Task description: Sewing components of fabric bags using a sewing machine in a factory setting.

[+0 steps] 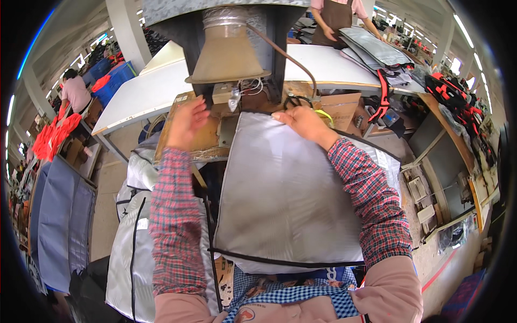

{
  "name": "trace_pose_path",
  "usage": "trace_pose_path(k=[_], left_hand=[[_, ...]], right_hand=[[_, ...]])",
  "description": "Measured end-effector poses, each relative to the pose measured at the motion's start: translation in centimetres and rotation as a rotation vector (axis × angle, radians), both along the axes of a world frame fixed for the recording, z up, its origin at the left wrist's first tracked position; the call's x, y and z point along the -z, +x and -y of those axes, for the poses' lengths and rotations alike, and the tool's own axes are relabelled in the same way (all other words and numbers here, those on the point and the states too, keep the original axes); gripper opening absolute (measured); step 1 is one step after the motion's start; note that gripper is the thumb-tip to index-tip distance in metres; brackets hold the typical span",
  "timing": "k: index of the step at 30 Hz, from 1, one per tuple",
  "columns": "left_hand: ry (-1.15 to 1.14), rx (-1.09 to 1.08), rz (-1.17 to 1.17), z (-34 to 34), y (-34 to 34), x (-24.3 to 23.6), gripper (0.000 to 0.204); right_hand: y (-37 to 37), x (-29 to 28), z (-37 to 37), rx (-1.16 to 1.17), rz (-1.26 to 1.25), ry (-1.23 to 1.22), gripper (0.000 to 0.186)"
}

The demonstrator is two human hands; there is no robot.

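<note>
A large silver fabric panel (291, 194) with black bound edges hangs in front of my body, sloping from the worktop towards my lap. My right hand (307, 124) grips its top edge, thumb and fingers pressed on the black trim. My left hand (189, 121) is raised left of the panel, slightly blurred, fingers stretched out and holding nothing. It is close to a machine with a beige funnel-shaped hood (226, 56) above a worn wooden worktop (180, 134). Under the hood sit a small light-coloured block (222, 92) and a metal fitting (234, 102).
More silver pieces (129, 247) with black trim hang at my left. White tables (140, 97) stand beyond the machine. A person in a brown apron (335, 24) handles stacked silver pieces (377, 48) at the far right. Foot pedals (417, 189) stand on the right floor.
</note>
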State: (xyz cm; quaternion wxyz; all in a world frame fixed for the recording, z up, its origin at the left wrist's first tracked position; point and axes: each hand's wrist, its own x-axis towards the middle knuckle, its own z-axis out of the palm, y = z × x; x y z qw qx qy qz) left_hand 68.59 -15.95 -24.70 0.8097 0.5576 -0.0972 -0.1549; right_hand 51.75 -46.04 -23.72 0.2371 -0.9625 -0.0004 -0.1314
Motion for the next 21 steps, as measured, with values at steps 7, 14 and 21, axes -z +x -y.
trace_pose_path(k=[7, 14, 21], left_hand=[[1.667, 0.323, 1.03, -7.3, -14.9, 2.3, 0.057], [0.998, 0.538, 2.033, -4.3, -29.2, 2.9, 0.06], [0.663, 0.754, 1.925, 0.8, -31.5, 1.3, 0.04]], right_hand=[[-7.9, 4.5, -0.5, -0.122, 0.037, 0.238, 0.051], [-14.2, 6.4, -2.0, -0.12, 0.049, 0.262, 0.046], [-24.5, 4.2, -2.2, -0.045, 0.386, -0.027, 0.037]])
